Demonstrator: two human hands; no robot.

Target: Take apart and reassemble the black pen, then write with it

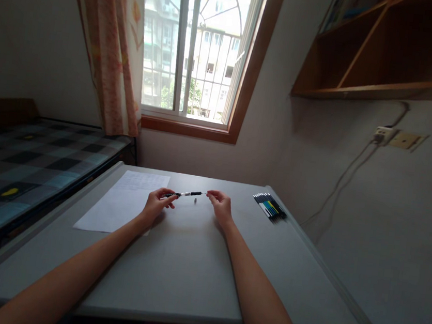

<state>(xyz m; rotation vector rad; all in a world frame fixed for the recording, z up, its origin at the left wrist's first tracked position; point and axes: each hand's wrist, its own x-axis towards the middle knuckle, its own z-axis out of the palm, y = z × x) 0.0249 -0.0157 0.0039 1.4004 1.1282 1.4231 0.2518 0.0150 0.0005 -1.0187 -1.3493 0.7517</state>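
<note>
My left hand [155,203] pinches a pen [189,194] with a clear barrel and a black grip, held nearly level above the table. Its tip points right, towards my right hand [219,204]. The thumb and fingers of that hand are pressed together just at the tip; whatever is between them is too small to make out. Below the pen a small dark piece [195,200] rests on the tabletop. White paper sheets [113,207] with faint printed lines lie under and to the left of my left hand.
A row of several pens [270,207] lies at the right side of the grey table [171,276]. Left of the table stands a bed [44,163] with a checked cover. A window [197,50] is ahead, and a wooden shelf [365,88] hangs on the right wall above a socket [385,134] with cables.
</note>
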